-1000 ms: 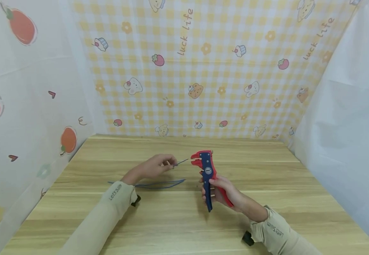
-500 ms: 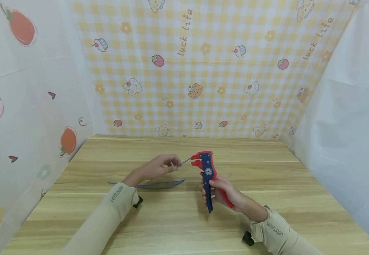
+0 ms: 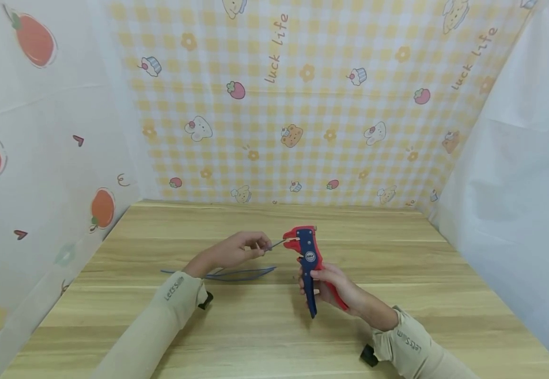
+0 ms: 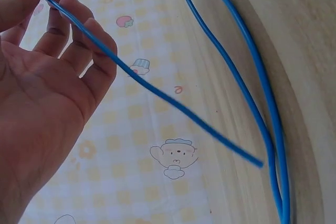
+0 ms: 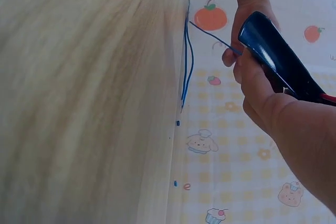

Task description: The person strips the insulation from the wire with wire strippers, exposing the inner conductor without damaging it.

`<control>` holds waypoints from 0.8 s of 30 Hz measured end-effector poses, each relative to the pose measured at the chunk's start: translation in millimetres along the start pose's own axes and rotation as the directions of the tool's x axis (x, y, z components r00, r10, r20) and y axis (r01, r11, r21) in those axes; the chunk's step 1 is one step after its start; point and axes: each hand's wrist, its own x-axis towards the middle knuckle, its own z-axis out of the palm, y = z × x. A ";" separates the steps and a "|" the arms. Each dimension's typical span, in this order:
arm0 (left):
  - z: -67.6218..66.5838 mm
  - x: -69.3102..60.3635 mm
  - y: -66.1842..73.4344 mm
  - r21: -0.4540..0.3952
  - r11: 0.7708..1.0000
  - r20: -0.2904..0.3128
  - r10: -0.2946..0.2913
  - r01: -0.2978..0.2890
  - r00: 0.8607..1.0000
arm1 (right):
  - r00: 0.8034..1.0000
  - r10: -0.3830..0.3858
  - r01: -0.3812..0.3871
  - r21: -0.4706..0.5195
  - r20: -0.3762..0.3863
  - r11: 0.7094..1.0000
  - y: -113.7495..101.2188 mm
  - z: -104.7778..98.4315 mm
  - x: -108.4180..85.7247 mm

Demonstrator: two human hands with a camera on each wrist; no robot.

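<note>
My left hand [image 3: 236, 248] pinches a thin blue wire [image 4: 157, 90] between thumb and fingertips. One end of this wire reaches the mouth of a red and blue wire stripper [image 3: 308, 245]; whether it sits inside is too small to tell. The wire's other end hangs free past my fingers in the left wrist view. My right hand [image 3: 336, 287] grips the stripper by its handles, tool upright and mouth facing left. In the right wrist view the blue handle [image 5: 278, 51] covers part of the left hand.
Several lengths of blue wire [image 3: 250, 278] lie on the wooden table [image 3: 265, 331] below my left hand. Small blue bits [image 5: 178, 123] lie on the tabletop too. A patterned cloth [image 3: 255, 105] stands behind the table, with white sheets at both sides.
My left hand has moved slightly right, bringing the wire's end to the stripper's mouth. The stripper has sunk a little in the right hand. The loose wires have stayed put.
</note>
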 end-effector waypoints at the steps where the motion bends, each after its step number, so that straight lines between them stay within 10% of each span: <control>1: -0.2 -0.3 0.3 0.004 1.000 0.000 -0.001 0.001 1.000 | 1.000 0.002 -0.002 0.001 -0.001 1.000 0.2 0.0 -0.1; 24: 0.2 -0.6 -2.4 0.023 1.000 0.028 -0.004 0.003 1.000 | 0.998 0.036 -0.037 -0.034 -0.044 0.999 2.2 1.4 -1.8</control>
